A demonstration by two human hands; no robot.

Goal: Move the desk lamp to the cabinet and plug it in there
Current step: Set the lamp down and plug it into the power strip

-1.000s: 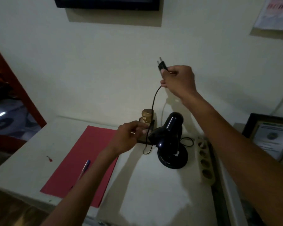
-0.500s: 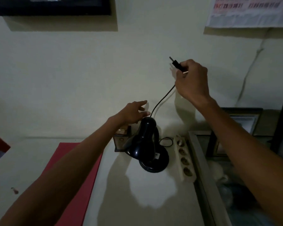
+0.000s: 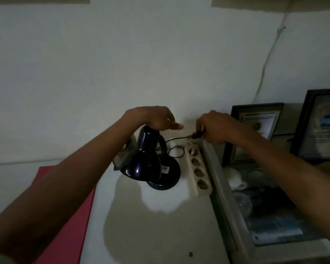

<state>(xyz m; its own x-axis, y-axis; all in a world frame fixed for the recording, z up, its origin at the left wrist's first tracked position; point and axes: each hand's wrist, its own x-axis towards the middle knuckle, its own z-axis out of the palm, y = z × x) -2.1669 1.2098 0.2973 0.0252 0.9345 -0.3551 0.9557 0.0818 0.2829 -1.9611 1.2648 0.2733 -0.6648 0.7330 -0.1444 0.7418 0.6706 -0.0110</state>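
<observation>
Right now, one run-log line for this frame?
left hand: on desk lamp neck | right hand: holding plug above power strip | plug: not inserted | lamp: on desk

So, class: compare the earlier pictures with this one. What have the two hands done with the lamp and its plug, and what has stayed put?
The right hand has brought the plug down from high against the wall to just above the power strip, still holding it. The left hand has moved from beside the lamp onto the top of the desk lamp. The lamp, the strip and the red sheet lie unchanged on the table.
</observation>
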